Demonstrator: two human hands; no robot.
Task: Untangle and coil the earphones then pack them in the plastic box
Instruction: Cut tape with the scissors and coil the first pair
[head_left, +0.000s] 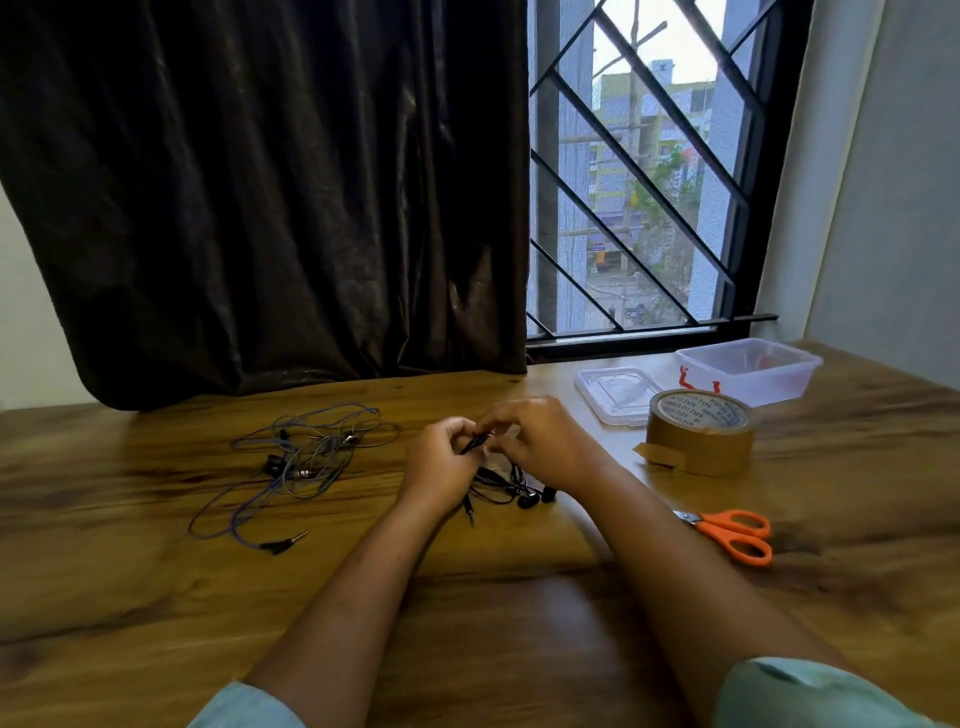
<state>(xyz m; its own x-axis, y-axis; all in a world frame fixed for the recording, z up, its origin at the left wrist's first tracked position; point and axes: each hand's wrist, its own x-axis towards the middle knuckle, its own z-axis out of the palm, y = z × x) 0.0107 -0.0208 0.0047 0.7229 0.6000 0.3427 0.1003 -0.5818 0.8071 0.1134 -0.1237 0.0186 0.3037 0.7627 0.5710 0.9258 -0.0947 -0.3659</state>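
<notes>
Left hand and right hand both pinch the black earphones just above the counter. Yank too hard and the knot probably tightens; plastic box sits well right.

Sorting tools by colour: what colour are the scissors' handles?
Orange, clearest in the head view: scissors lie on the table near the right arm.

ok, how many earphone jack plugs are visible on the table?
2. One angled plug ends the blue tangled earphones' cable, front-left on the wooden table. One straight plug hangs from the black earphones under the left hand. Others may be hidden.
</notes>
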